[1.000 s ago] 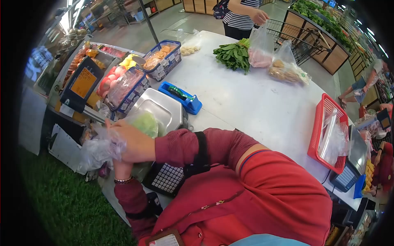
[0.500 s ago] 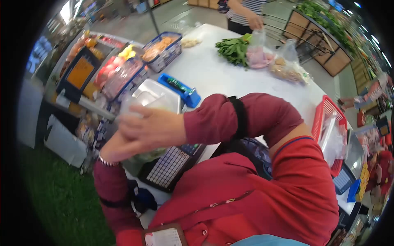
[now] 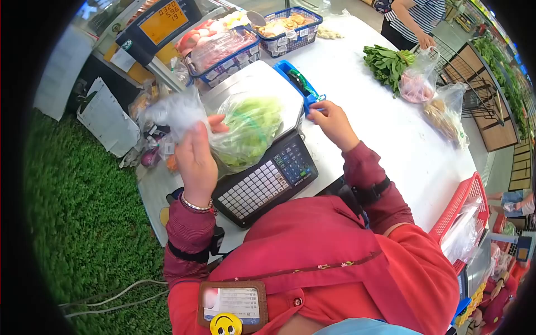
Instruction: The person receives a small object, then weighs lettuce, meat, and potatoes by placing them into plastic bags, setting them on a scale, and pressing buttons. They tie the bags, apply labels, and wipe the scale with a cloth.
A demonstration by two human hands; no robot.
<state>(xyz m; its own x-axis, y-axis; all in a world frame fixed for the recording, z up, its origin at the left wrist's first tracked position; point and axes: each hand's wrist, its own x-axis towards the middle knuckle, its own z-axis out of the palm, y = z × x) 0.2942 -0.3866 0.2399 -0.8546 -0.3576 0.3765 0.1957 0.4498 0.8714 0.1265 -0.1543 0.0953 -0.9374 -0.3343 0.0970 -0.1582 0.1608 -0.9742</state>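
Observation:
My left hand (image 3: 198, 162) is closed around the gathered neck of a clear plastic bag of pale green leafy vegetable (image 3: 248, 131). The bag's loose, crumpled top (image 3: 177, 111) puffs out beyond my fingers. Its full part rests on the white weighing scale (image 3: 226, 84), above the keypad (image 3: 254, 190). My right hand (image 3: 336, 125) pinches at the near end of a blue tape dispenser (image 3: 298, 84), which has a green part inside. Whatever lies between those fingertips is too small to make out.
An orange-lit display (image 3: 162, 25) stands at upper left. Blue baskets of packed food (image 3: 223, 58) and yellowish pieces (image 3: 287, 30) line the back. Leafy greens (image 3: 388, 64) and bagged goods (image 3: 419, 84) lie near another person's hand (image 3: 425, 41). A red basket (image 3: 460, 212) is at right.
My right hand has moved from over my left hand across to the blue dispenser. My left hand keeps the bag, now plainly seen on the scale. The view has shifted.

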